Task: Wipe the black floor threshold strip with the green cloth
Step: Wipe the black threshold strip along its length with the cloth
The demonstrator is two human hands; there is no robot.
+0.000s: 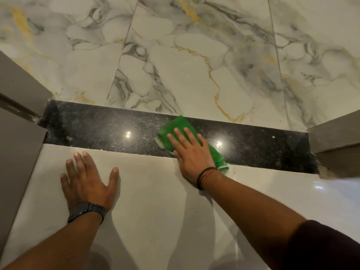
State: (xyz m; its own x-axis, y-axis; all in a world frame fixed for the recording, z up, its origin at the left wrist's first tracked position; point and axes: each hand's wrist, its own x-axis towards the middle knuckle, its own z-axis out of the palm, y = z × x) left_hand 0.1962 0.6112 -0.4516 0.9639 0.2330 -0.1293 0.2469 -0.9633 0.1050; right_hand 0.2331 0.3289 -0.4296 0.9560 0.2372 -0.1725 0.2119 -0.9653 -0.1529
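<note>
The black speckled threshold strip (101, 129) runs across the floor between two door frames, glossy with light spots and a faint dusty film left of centre. A folded green cloth (176, 125) lies on its middle. My right hand (191, 154) presses flat on the cloth, fingers spread and pointing away, with the cloth's end sticking out near the wrist. Flat on the pale grey tile in front of the strip rests my left hand (87, 182), fingers apart, holding nothing.
Grey door frame posts stand at the left (17, 121) and right (337, 139) ends of the strip. Beyond the strip lies white marble-patterned tile (194, 65) with grey and gold veins. Plain grey tile (165, 221) lies on the near side.
</note>
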